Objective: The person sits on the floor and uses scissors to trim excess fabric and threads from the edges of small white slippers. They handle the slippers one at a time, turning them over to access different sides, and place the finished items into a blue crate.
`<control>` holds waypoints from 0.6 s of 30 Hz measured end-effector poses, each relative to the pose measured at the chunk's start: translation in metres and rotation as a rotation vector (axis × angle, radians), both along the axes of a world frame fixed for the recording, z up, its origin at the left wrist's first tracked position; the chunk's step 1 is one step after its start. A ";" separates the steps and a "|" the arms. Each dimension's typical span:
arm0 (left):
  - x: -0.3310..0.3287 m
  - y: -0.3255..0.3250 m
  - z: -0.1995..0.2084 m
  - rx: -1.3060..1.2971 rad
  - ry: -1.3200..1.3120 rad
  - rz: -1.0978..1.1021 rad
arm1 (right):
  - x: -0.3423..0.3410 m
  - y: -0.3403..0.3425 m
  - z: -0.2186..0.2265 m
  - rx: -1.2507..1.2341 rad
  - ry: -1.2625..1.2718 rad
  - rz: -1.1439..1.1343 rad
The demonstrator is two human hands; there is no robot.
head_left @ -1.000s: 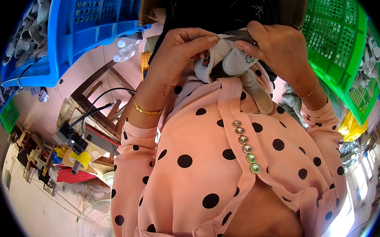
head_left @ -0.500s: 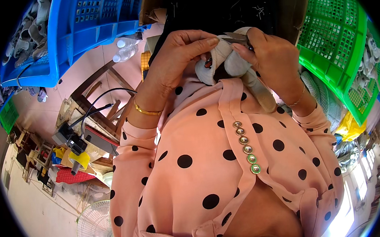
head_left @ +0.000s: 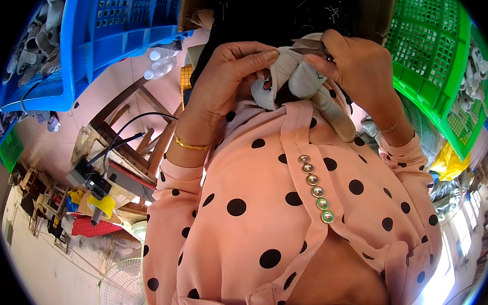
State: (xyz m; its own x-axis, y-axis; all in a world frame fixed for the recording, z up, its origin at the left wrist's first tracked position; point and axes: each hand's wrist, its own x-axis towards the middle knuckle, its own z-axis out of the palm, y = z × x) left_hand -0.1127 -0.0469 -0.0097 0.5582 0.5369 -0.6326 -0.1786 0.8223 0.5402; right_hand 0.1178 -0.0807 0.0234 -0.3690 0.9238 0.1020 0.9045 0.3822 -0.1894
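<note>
My left hand [head_left: 234,70] pinches the edge of a light grey fabric shoe upper [head_left: 285,67] between thumb and fingertips, in front of my chest. The upper has stitched seams and a small red and black mark, and a longer beige part [head_left: 336,117] of it hangs toward my shirt. In my right hand [head_left: 355,64] is a pair of scissors [head_left: 307,44], its pointed metal blades lying over the upper's far edge, parted slightly. My right fingers cover the handles. The upper's underside is hidden.
A blue plastic basket [head_left: 79,56] with grey shoe pieces stands at the left, a green one [head_left: 437,48] at the right. Plastic bottles [head_left: 159,68] lie on the floor beside a wooden frame [head_left: 136,97]. A fan [head_left: 121,291] stands at lower left.
My right hand with the scissors has shifted slightly right, away from my left hand, and the blades show more. The left hand keeps its pinch on the shoe upper.
</note>
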 end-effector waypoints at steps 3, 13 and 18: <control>0.001 -0.001 0.001 -0.005 0.002 0.009 | -0.005 0.001 0.008 0.018 -0.054 0.042; 0.000 -0.001 -0.003 0.023 -0.026 0.004 | -0.011 -0.003 0.011 0.010 -0.124 0.005; 0.000 -0.002 -0.003 0.022 -0.031 0.012 | -0.016 -0.010 0.002 0.017 -0.088 -0.063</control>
